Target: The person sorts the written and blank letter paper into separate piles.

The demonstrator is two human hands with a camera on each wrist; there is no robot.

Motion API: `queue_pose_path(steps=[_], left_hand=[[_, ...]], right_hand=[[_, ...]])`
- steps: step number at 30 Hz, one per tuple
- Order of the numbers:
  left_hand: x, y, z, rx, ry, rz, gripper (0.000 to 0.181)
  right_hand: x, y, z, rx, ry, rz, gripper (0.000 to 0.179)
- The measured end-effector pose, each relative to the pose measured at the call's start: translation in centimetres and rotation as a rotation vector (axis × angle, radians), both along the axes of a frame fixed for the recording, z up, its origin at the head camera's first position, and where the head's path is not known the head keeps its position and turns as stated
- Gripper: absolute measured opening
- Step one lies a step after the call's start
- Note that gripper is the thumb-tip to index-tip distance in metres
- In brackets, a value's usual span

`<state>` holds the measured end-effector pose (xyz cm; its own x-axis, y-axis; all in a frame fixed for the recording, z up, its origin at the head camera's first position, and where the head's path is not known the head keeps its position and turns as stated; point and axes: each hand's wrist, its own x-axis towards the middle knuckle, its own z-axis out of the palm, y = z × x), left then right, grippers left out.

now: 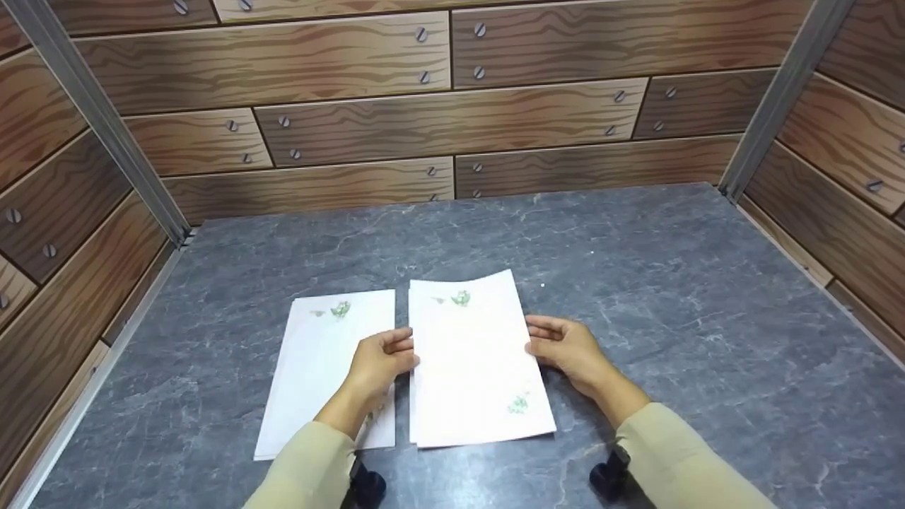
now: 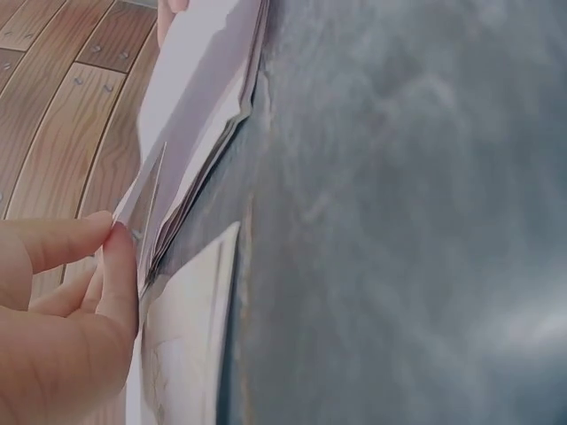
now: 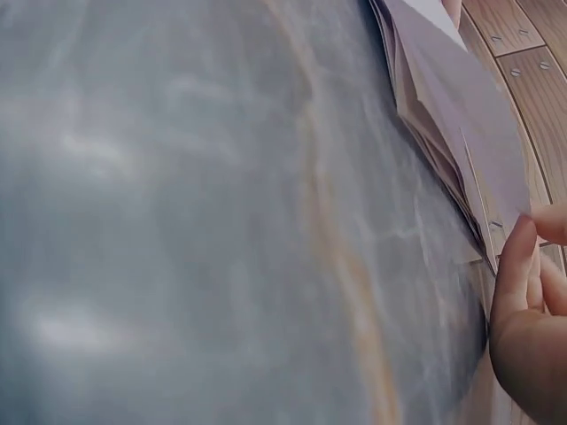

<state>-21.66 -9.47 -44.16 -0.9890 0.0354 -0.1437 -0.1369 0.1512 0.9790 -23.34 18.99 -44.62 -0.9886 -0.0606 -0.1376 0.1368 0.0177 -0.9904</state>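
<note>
A white sheet of paper [image 1: 470, 360] with small green leaf prints lies over a pile in front of me. My left hand [image 1: 378, 364] pinches its left edge between thumb and fingers, and my right hand [image 1: 571, 353] pinches the right edge. Both wrist views show the sheet raised off the paper stack [image 2: 208, 164] beneath it, with a gap between. Left of it lies a second paper pile [image 1: 318, 375] with similar leaf prints, partly hidden by my left hand and forearm. In the right wrist view the lifted sheet [image 3: 469, 106] bends toward the fingertips.
The grey marbled tabletop [image 1: 657, 283] stretches around both piles. Wood-patterned panels [image 1: 353, 134] rise at the back and sides, with metal posts [image 1: 785, 99] at the corners. Dark devices [image 1: 609, 475] are strapped at both wrists.
</note>
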Motion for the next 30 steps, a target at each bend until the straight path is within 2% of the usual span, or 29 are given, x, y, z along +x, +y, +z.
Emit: queue_pose_path(steps=[15,22,30], left_hand=[[-0.1,-0.8,0.9,0.077,-0.035,0.051,0.043],[-0.4,-1.4,1.5,0.068,-0.035,0.080,0.041],[-0.4,-2.5,2.0,0.045,-0.023,0.119,0.042]], right_hand=[[-0.3,-0.3,0.6,-0.013,-0.020,0.029,0.041],[-0.5,-0.9,1.3,-0.017,-0.006,0.037,0.040],[-0.9,-2.3,1.3,-0.007,0.013,0.037,0.039]])
